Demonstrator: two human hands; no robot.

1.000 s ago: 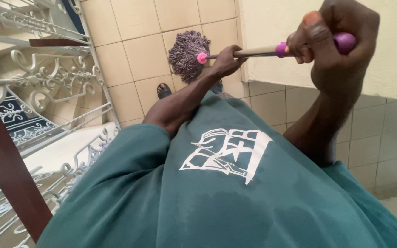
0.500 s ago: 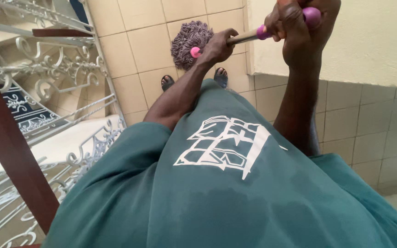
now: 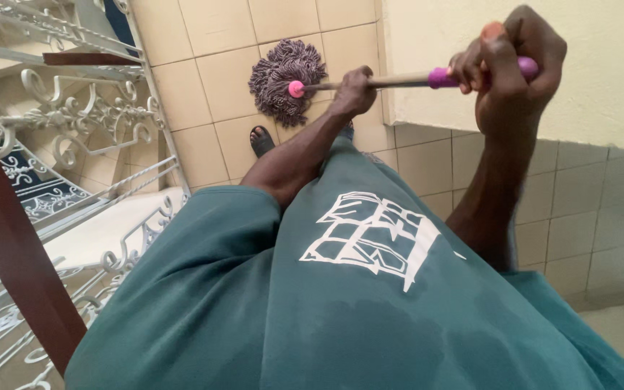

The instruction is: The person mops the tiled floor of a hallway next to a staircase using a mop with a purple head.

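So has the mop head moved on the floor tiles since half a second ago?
Yes. The mop head has slid left, away from the cream wall corner, toward the white railing.

Beige tiled floor (image 3: pixel 211 43), pale grout lines crossing it. Purple-grey string mop head (image 3: pixel 283 81) spread flat on the tiles near the wall. Just beside it, a sandalled foot (image 3: pixel 260 140) planted on the floor.

Teal printed shirt (image 3: pixel 341 303), seemingly damp
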